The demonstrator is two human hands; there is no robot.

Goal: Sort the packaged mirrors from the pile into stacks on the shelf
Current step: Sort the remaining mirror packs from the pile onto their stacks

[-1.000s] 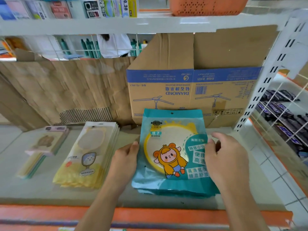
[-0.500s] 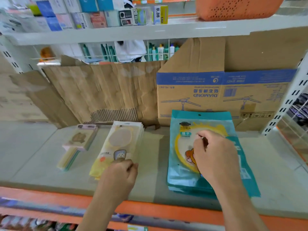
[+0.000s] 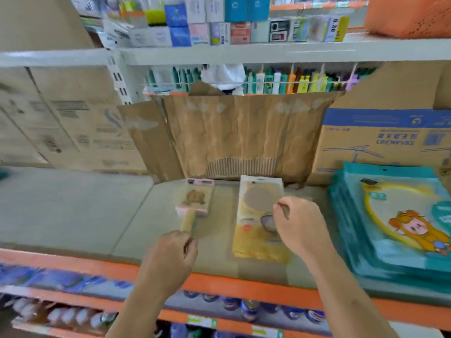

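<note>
In the head view, three stacks of packaged mirrors lie on the shelf (image 3: pixel 73 206) with their long axes running front to back: a pink stack (image 3: pixel 196 198), a yellow stack (image 3: pixel 256 242) and a teal stack (image 3: pixel 390 240). The left hand (image 3: pixel 170 257), loosely curled and empty, is nearest the pink stack's front end. The right hand (image 3: pixel 300 223) hangs curled over the yellow stack, and the blur hides whether it pinches the top pack.

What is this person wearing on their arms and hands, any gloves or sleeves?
Nothing that shows. Both forearms are bare down to the bottom edge of the head view, with no sleeve in sight. The left hand and the right hand have no gloves, and no watch, bracelet or ring is visible, though the picture is blurred.
</note>
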